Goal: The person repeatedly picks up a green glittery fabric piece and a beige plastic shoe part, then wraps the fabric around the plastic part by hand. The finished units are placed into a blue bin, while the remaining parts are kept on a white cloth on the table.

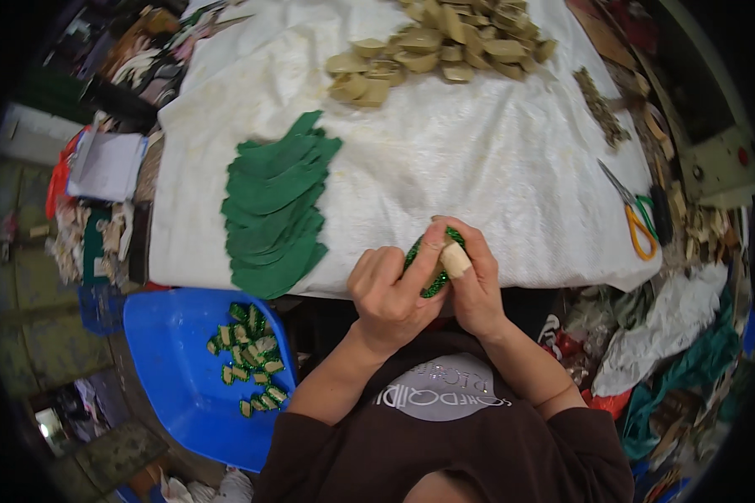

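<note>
In front of my chest, at the table's near edge, both hands are closed on one small piece that looks like a shoe heel (455, 260), beige with glittery green material around it. My left hand (394, 289) pinches it from the left, fingers curled and thumb pressed to it. My right hand (478, 281) grips the other side, its fingers bent over the top. Parts of the piece are hidden by the fingers. Left of my hands lies an overlapping stack of cut green pieces (277, 210). A heap of curved beige pieces (453, 42) lies at the table's far side.
A white sheet (411, 159) covers the table. Scissors (633, 214) with orange and green handles lie at its right edge. At lower left stands a blue basin (172, 369) holding several green glittery pieces (252, 352) with beige faces. Bags and scraps (663, 335) crowd the right side.
</note>
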Demonstrator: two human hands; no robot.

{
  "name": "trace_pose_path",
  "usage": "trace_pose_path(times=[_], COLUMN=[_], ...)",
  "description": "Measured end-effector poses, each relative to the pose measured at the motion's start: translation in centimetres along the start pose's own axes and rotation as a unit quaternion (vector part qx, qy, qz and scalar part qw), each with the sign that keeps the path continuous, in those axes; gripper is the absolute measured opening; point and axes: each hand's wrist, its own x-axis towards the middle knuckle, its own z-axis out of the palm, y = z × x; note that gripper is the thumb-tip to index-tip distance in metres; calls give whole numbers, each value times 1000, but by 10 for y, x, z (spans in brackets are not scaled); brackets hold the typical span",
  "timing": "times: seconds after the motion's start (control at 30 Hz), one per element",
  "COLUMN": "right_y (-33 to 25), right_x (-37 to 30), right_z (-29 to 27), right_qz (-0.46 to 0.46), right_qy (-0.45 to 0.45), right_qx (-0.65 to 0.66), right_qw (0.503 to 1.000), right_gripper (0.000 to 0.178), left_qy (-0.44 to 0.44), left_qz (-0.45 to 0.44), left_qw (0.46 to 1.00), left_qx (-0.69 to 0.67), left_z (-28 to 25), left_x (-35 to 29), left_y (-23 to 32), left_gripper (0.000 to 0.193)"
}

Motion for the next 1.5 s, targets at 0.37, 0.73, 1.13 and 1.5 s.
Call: trace_pose_path(times=[0.37, 0.73, 1.13, 1.5], right_y=[-13, -2, -9, -1], right_x=[69, 124, 63, 41], right_z=[23, 95, 102, 86], right_qz=[-162, -285, 103, -72], right_qy=[-187, -206, -440, -334], right_qx=[-231, -355, 51, -61], right_qw=[941, 866, 891, 938], right_gripper=[34, 21, 19, 12], left_qy=[85, 91, -32, -58], left_qz=[-265, -456, -97, -159], left_qw=[942, 839, 990, 985], left_qx=[189, 283, 102, 17], left_z=[-123, -171, -149, -126], left_x=[-99, -211, -43, -35], left_y=[-68, -102, -32, -21], left_gripper=[60, 56, 62, 64])
